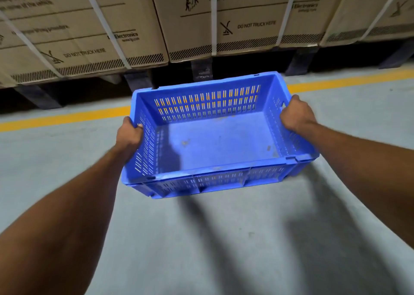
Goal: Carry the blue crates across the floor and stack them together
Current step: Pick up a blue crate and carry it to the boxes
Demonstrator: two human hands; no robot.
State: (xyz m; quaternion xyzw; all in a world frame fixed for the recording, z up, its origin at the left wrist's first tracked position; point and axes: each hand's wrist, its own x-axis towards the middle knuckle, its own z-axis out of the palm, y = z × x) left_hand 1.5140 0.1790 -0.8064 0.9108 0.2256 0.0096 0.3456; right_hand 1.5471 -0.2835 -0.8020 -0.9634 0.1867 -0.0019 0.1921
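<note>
Two hands grip one empty blue crate (pixel 212 138) above the grey floor (pixel 201 250), left hand (pixel 130 135) and right hand (pixel 295 113) curled tight over its short-end rims; best kept level; no second crate shows; boxed pallets (pixel 246 19) stand close ahead.

A blue plastic crate (pixel 215 142) with slotted, ventilated walls and a solid, scuffed floor hangs open side up and empty, gripped at its two short ends, its long sides spanning between the grips, tilted slightly down toward the left grip.
</note>
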